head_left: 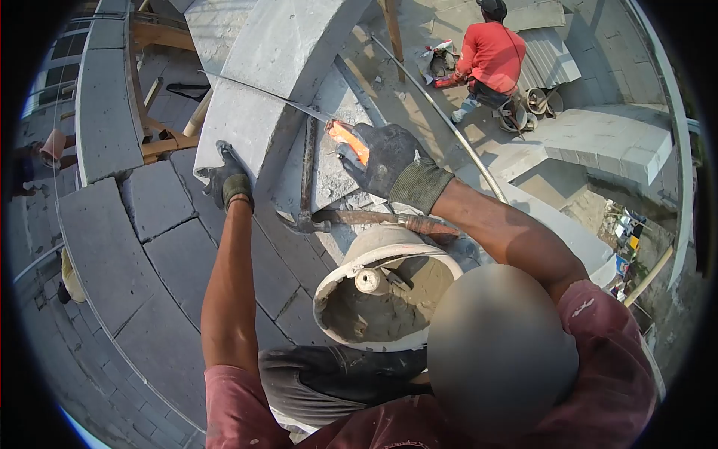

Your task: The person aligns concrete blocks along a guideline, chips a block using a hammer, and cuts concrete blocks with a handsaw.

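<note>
My right hand, in a dark work glove, is closed around the orange handle of a hand saw. Its thin grey blade reaches left across a big light-grey concrete block. At the block's near end, my gloved left hand grips the edge, one digit stretched up along the face. Below the saw lies a hammer with a metal shaft, its head near my left wrist. Beside it, a tool with a worn wooden handle lies just above a bucket of wet grey mortar.
Grey blocks form a surface at left, with timber beyond. A long metal pole slants across the right side. A person in red crouches farther off near several buckets. Cut block walls stand at right.
</note>
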Demonstrator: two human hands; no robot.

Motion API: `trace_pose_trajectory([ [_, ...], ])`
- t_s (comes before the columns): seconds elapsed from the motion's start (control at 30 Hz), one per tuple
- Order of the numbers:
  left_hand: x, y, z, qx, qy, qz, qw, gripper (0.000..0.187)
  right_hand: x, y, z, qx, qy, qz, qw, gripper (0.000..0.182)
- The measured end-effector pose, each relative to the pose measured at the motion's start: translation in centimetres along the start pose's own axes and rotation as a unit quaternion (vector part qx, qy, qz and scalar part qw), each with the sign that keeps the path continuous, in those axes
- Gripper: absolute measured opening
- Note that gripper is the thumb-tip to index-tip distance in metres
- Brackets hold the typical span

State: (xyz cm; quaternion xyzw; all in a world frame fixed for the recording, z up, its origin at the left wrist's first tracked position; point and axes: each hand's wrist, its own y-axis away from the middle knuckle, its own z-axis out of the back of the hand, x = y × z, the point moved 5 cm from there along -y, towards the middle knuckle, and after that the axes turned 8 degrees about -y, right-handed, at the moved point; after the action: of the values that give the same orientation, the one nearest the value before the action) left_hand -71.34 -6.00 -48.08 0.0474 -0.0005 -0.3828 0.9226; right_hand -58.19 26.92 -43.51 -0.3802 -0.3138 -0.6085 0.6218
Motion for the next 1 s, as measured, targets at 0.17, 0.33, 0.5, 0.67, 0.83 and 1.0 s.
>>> trace_pose_trajectory([
  [0.17,-0.2,0.2,0.5,0.012,0.011,-0.027,0.999,0.11,0.0,5.2,4.0,0.076,-0.001,-0.014,0.997,0.041],
  [0.33,-1.4,1.0,1.0,-0.008,0.007,-0.002,1.0,0.11,-1.1,7.8,5.5,0.046,-0.021,0.01,0.999,0.029],
  [0.5,-0.6,0.8,0.7,-0.011,-0.008,0.007,1.0,0.111,-2.0,0.2,0.4,-0.015,0.014,0.036,0.999,0.028],
  [0.67,-0.2,0.1,0.2,0.007,-0.006,-0.008,1.0,0.111,-0.5,9.7,6.8,0.086,0.036,0.037,0.995,0.039],
  [0.83,0.3,0.3,0.1,-0.004,-0.016,0.005,1.0,0.11,-2.5,3.7,2.4,0.064,0.048,-0.004,0.997,0.038],
  [1.0,-0.6,0.8,1.0,-0.011,-0.034,0.005,0.999,0.101,-2.6,0.3,0.5,0.004,0.004,-0.035,0.999,0.03],
])
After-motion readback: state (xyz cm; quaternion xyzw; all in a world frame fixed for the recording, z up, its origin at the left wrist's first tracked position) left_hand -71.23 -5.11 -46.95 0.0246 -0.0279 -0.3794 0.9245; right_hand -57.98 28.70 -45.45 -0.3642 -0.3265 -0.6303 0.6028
